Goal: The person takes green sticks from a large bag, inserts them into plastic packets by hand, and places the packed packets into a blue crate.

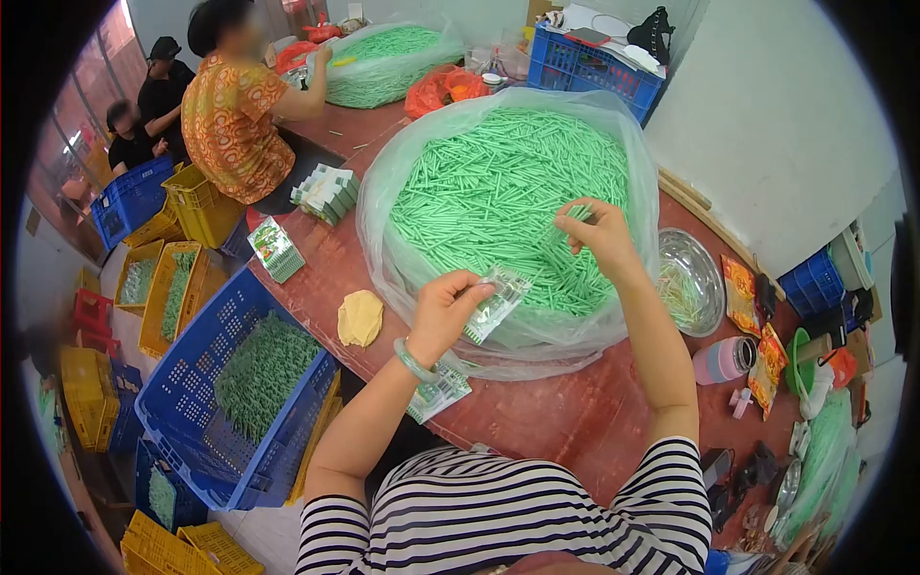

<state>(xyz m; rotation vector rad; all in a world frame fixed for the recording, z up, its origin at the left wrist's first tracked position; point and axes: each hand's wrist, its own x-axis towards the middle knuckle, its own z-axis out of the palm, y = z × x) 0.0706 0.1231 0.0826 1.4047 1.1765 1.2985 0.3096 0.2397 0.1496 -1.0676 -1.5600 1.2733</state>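
A large clear plastic bag [379,206] lies open on the table, full of thin green sticks [479,182]. Over its near edge, my left hand [446,307] grips a small green-and-white printed packet [498,299] between thumb and fingers. My right hand [599,235] is above the right part of the heap, its fingers closed on a few green sticks [575,213]. Below my left wrist, more printed packets [441,391] lie near the table's edge. How many sticks are in my right fingers is too small to tell.
Stacks of packets [326,192] and a yellow cloth [360,318] lie left of the bag. A metal bowl [704,259] and pink jar [725,360] stand right. A blue crate [182,383] is beside the table. A person in an orange patterned shirt [230,125] works at the far left.
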